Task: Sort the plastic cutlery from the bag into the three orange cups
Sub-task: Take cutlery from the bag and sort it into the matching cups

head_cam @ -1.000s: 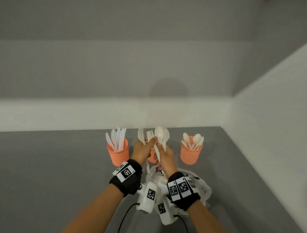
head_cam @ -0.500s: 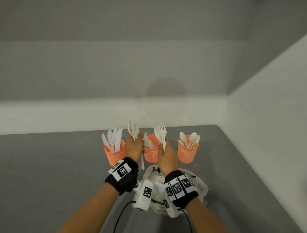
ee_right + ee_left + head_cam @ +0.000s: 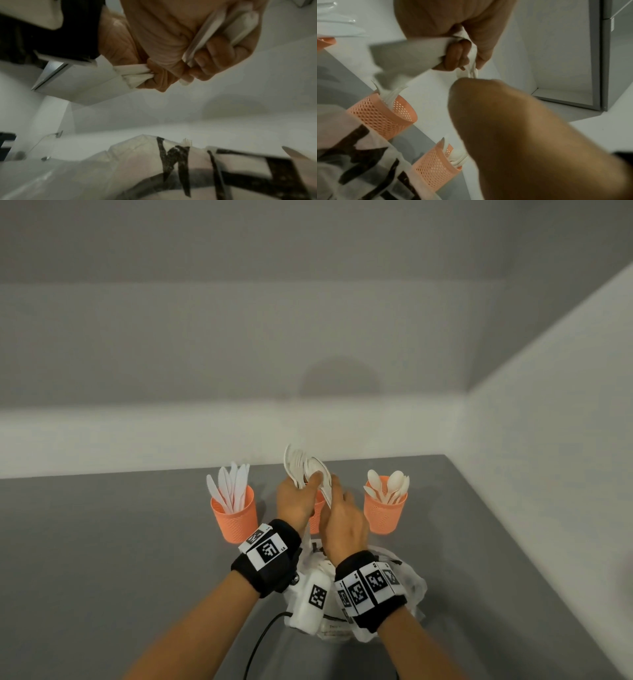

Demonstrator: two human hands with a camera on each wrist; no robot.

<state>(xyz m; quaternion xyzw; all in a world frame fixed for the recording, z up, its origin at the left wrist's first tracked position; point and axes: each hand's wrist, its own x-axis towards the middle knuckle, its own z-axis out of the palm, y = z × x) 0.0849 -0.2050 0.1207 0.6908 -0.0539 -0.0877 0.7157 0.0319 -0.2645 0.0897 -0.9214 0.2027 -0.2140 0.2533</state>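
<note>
Over the grey table point(image 3: 102, 542), head view: my left hand point(image 3: 296, 501) and right hand point(image 3: 342, 525) meet above the middle orange cup point(image 3: 317, 513), which they mostly hide. Left fingers are curled round a bunch of white forks point(image 3: 298, 465); the tines fan up past my fingertips toward the wall. Right fingers are closed on a handle slanting down between the two hands; what kind of piece it is, I cannot tell. Left orange cup point(image 3: 234, 517): white knives point(image 3: 231, 486), blades up. Right orange cup point(image 3: 385, 513): white spoons point(image 3: 388, 487), bowls up. Plastic bag point(image 3: 409, 587): crumpled on the table below my wrists, near the cups.

Left wrist view: the right hand point(image 3: 453, 27) hangs at the top, fingers point(image 3: 456, 55) curled tight on blurred white handles point(image 3: 412, 59) that run out to the left, above a mesh orange cup point(image 3: 380, 115) with white pieces in it. My own left hand point(image 3: 513, 128) fills the lower right. The printed bag point(image 3: 359, 162) lies lower left.

Right wrist view: my right fingers point(image 3: 205, 65) are folded over flat white handles point(image 3: 214, 33) crossing the palm. Beside them the left hand point(image 3: 120, 47) pinches a bundle of handle ends point(image 3: 135, 75), which stick out below its fingertips. The bag point(image 3: 154, 169), with black lettering, lies underneath, a fork's tines point(image 3: 187, 142) poking from it.
</note>
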